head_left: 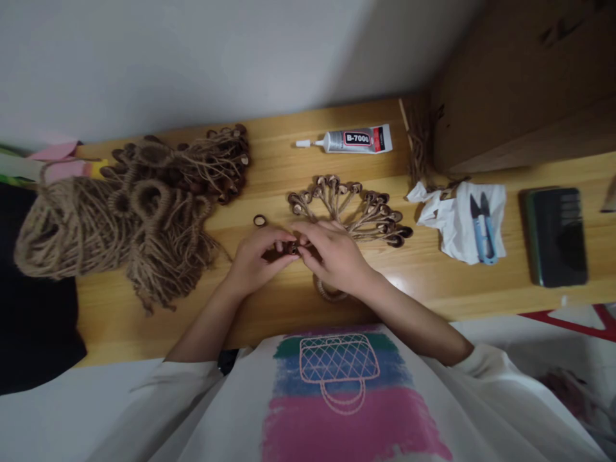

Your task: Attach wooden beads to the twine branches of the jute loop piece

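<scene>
Over the table's front middle, my left hand (pixel 256 260) and my right hand (pixel 335 255) meet, fingertips pinched around a small dark brown nut shell (pixel 291 248). Fingers cover much of it. Just beyond my left hand, a single shell (pixel 259 221) lies with its pale hollow upward. A fan of jute cords tipped with brown shells (pixel 353 208) spreads on the far side of my right hand, which partly hides it. Below that hand, a coiled cord loop (pixel 330 292) shows in part.
At left lie a jute hank (pixel 72 228) and a heap of corded shells (pixel 192 163). A B-7000 glue tube (pixel 357 139) is at the back. To the right are thread snips (pixel 484 231) on white tissue (pixel 455 228), a phone (pixel 558 237) and a large cardboard box (pixel 520 96).
</scene>
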Motion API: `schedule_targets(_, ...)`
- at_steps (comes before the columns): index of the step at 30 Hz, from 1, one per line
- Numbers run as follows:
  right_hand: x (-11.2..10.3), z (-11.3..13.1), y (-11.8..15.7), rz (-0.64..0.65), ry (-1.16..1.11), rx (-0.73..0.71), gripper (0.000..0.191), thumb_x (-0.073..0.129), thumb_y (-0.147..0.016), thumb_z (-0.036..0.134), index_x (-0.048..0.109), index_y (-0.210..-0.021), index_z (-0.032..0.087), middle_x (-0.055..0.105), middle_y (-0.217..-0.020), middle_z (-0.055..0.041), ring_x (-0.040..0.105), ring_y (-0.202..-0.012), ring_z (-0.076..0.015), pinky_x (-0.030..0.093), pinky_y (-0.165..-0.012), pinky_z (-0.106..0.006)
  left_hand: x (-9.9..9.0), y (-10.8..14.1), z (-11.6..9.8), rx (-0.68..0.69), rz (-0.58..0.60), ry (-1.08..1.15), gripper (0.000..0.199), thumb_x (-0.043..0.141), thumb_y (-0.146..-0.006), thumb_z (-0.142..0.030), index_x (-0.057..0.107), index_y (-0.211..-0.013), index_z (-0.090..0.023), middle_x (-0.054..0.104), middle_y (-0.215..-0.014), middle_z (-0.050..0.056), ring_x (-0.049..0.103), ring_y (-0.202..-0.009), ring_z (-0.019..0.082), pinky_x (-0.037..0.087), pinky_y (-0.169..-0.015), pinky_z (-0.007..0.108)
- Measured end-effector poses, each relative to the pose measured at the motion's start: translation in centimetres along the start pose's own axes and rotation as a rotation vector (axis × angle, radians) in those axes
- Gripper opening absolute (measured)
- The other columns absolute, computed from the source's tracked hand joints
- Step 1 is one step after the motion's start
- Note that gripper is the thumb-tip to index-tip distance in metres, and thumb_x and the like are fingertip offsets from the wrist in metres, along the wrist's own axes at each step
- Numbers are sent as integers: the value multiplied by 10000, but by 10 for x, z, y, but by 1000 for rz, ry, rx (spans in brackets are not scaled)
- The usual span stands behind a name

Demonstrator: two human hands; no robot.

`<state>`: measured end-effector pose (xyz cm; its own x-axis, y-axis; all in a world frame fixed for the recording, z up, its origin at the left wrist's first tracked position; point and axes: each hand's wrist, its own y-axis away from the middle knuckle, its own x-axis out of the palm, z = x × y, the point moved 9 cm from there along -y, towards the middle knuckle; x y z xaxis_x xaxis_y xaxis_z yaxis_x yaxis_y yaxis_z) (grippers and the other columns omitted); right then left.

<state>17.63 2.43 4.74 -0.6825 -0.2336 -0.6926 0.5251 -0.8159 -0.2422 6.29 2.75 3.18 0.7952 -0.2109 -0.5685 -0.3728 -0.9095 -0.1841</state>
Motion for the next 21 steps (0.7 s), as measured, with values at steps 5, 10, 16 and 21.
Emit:
schedule_targets(5, 2, -2, 0, 20, -1, 24, 336, 452, -916, 178, 519, -1244, 148, 680, -1013, -91, 592, -937, -225, 459, -826, -381, 0, 1, 1, -15, 9, 1, 196, 665, -859, -392, 643, -932, -211, 639, -722, 0, 590, -631, 147, 508, -597, 294)
schedule_targets(10, 3, -1, 0, 25, 5, 13, 337, 458, -930, 199, 510, -1259, 145, 687, -990, -92, 590, -949, -226, 455, -847, -384, 0, 0, 0, -26, 18, -1, 212, 641, -870, -424, 640, -930, -221, 645, -736, 10, 605, -641, 162, 524, -612, 318)
schedule_targets(16, 3, 0, 0, 16, 37, 1, 338, 454, -933, 175, 518, -1262, 126, 688, -964, -88, 591, -915, -219, 448, -827, -365, 1, -1, -1, -18, 26, 12, 213, 653, -864, -415, 641, -928, -212, 642, -735, 6, 604, -648, 160, 521, -627, 312)
schedule_targets(21, 4, 1, 0, 19, 52, 5, 345, 454, -929, 166, 521, -1265, 121, 686, -946, -90, 587, -914, -222, 445, -817, -365, 0, -1, -3, 6, 8, 13, 181, 657, -864, -382, 645, -924, -211, 633, -722, 0, 594, -639, 152, 501, -612, 295)
